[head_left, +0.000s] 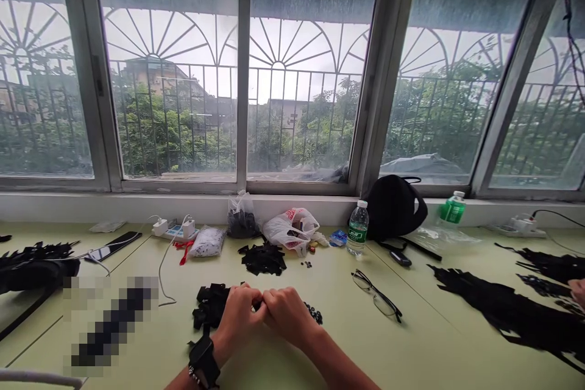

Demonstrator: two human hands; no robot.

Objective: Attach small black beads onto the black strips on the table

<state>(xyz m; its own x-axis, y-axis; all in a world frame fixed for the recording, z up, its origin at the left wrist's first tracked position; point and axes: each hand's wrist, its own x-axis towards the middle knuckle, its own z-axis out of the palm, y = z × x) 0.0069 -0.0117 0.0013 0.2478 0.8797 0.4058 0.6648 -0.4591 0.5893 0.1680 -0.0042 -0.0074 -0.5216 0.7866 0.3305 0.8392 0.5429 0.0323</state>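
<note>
Black scraps (210, 306) just left of the hands (237, 317) (287, 317)

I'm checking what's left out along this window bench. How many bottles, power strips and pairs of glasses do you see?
Bottles: 2 (water bottle on the table, green bottle on the sill)
Power strips: 2 (left power strip, right power strip)
Pairs of glasses: 1 (eyeglasses)
Total: 5

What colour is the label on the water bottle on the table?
Green; the label on the plastic water bottle shows best in the head view.
</note>
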